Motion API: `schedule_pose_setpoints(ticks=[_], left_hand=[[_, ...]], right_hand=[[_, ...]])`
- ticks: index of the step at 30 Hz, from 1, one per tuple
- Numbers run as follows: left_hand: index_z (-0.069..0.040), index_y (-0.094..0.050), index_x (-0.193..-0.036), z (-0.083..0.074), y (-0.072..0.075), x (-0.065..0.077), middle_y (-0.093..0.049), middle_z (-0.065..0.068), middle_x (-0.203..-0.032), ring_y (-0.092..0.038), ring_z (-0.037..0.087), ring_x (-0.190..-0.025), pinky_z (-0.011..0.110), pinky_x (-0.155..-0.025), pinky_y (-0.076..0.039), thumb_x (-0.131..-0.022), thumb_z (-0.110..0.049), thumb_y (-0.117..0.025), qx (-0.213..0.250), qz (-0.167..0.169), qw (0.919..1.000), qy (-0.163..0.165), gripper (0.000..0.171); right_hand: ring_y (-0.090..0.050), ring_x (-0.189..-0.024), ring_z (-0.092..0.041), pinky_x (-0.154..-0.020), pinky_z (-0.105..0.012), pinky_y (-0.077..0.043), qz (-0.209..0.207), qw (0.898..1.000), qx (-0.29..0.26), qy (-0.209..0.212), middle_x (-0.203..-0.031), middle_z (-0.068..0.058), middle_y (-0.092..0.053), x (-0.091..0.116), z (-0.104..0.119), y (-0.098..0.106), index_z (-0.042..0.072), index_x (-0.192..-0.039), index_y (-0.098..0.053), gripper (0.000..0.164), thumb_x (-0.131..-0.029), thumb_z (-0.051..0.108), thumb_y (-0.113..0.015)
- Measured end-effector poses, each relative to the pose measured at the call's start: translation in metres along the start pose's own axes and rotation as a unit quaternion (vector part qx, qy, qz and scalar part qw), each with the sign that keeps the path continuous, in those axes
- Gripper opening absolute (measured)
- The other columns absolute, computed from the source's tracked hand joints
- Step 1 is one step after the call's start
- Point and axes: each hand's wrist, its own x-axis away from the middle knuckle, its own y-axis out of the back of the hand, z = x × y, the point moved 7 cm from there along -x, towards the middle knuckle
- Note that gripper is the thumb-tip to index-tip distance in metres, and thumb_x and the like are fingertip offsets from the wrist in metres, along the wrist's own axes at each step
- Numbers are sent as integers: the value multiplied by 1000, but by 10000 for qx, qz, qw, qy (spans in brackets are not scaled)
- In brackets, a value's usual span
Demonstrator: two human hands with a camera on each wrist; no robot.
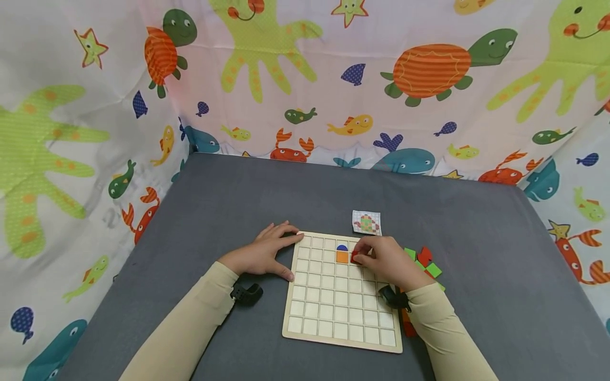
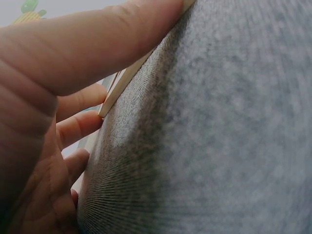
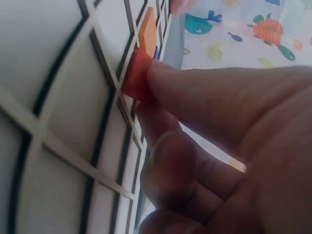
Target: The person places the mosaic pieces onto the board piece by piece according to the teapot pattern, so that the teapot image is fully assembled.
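Observation:
A pale wooden grid board (image 1: 313, 325) lies flat on the grey table. My left hand (image 1: 264, 251) is at its upper left corner, thumb against the left edge and fingertips at the corner; in the left wrist view, the thumb (image 2: 97, 44) lies along the rim. Between the thumb and fingers of my right hand (image 1: 383, 259) is a small red tile (image 3: 139, 75), held at a cell in the second row. Just left of it sits an orange square tile (image 1: 342, 257), with a blue semicircle tile (image 1: 342, 247) in the cell above. The red tile's full shape is hidden.
Behind the board lies a small picture card (image 1: 366, 223) with a coloured grid pattern. Loose green tiles (image 1: 434, 270) and red tiles (image 1: 424, 256) are piled to the right, partly under my right forearm. A sea-animal curtain (image 1: 305, 116) borders the table's back and sides.

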Motion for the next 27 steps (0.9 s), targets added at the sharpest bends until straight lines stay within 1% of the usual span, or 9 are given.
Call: schedule_pose_setpoints(ticks=[5, 10, 14, 20, 24, 27], left_hand=[[-17, -35, -166, -1, 2, -1, -28, 6, -168, -3, 32, -164, 54, -131, 4, -81, -48, -90, 21, -30, 10000, 2, 105], [-18, -36, -166, 0, 2, -2, -29, 5, -168, -3, 32, -164, 55, -131, 3, -81, -49, -90, 24, -31, 10000, 41, 105], [-18, -36, -166, 0, 2, -2, -29, 6, -168, -4, 32, -164, 56, -131, 3, -81, -49, -90, 40, -27, 10000, 48, 105], [-18, -36, -166, 0, 0, -1, -29, 6, -168, -3, 32, -164, 56, -131, 3, -81, -49, -90, 52, -11, 10000, 56, 106], [-18, -35, -166, 0, 0, -1, -28, 5, -169, -3, 31, -164, 55, -131, 3, -81, -49, -90, 43, -11, 10000, 36, 106], [-18, -35, -166, 0, 0, -1, -28, 5, -169, -2, 31, -164, 55, -131, 3, -81, -49, -89, 48, -10, 10000, 35, 105]], right_hand=[[-60, -73, -10, -70, -30, -54, -5, 10000, 62, -24, -91, 7, -72, -2, 1, -3, 13, -97, -77, 8, -97, 20, -79], [-60, -76, -11, -72, -32, -55, -74, 9998, 206, -9, -91, 5, -70, -3, 4, -3, 16, -92, -77, 5, -96, 17, -79], [-61, -81, -11, -75, -33, -56, -77, 9994, 324, -31, -90, 5, -69, -2, 4, -3, 18, -90, -77, 7, -96, 16, -79], [-65, -84, -13, -78, -36, -59, -113, 9991, 402, -5, -91, 6, -70, 0, 3, -2, 16, -93, -81, 4, -96, 15, -79], [-64, -83, -12, -74, -33, -57, -156, 9991, 374, 137, -95, 4, -73, 1, 3, 3, 15, -97, -84, 6, -96, 14, -78], [-60, -76, -12, -67, -30, -54, -157, 9995, 276, 57, -96, 2, -73, 3, -3, 9, 12, -102, -84, 9, -97, 14, -77]])
